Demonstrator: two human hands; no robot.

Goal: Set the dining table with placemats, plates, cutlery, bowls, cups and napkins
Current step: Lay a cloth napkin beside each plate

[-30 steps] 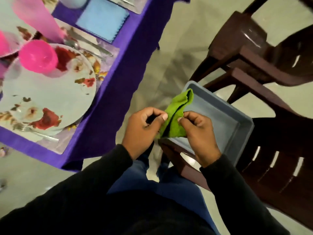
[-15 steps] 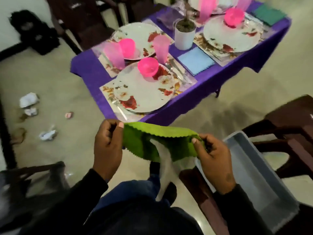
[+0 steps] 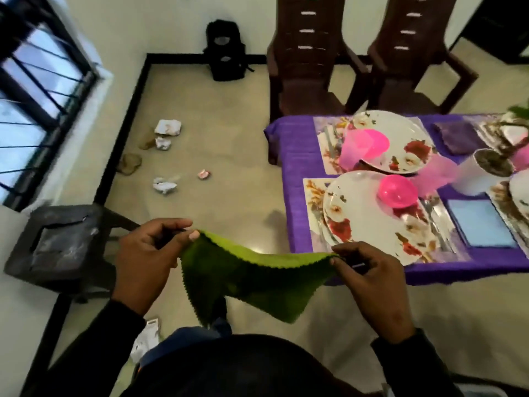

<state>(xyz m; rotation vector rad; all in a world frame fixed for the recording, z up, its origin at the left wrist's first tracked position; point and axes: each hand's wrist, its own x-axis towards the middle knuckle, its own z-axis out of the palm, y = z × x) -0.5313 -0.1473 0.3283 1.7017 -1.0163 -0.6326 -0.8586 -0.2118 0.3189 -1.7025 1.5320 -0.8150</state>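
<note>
A green napkin [image 3: 252, 279] hangs stretched between my hands, in front of my body. My left hand [image 3: 148, 259] pinches its left corner and my right hand [image 3: 372, 282] pinches its right corner. To the right stands the table with a purple cloth [image 3: 294, 156]. On it lie floral placemats and two floral plates [image 3: 366, 219] [image 3: 406, 138]; each plate carries a pink bowl [image 3: 398, 190]. Pink cups [image 3: 352, 151], cutlery [image 3: 435, 222], a blue napkin [image 3: 483, 222] and a purple napkin [image 3: 455, 137] also lie there.
Two brown chairs [image 3: 306, 70] stand at the table's far side. A dark stool [image 3: 57, 245] is at my left. Crumpled paper [image 3: 167, 128] lies on the floor, and a black bag [image 3: 226, 50] sits by the wall. A white plant pot [image 3: 483, 173] stands on the table.
I have turned left from the grey tub on the chair towards the table's left end. My hands have drawn apart and spread the bunched green napkin out flat.
</note>
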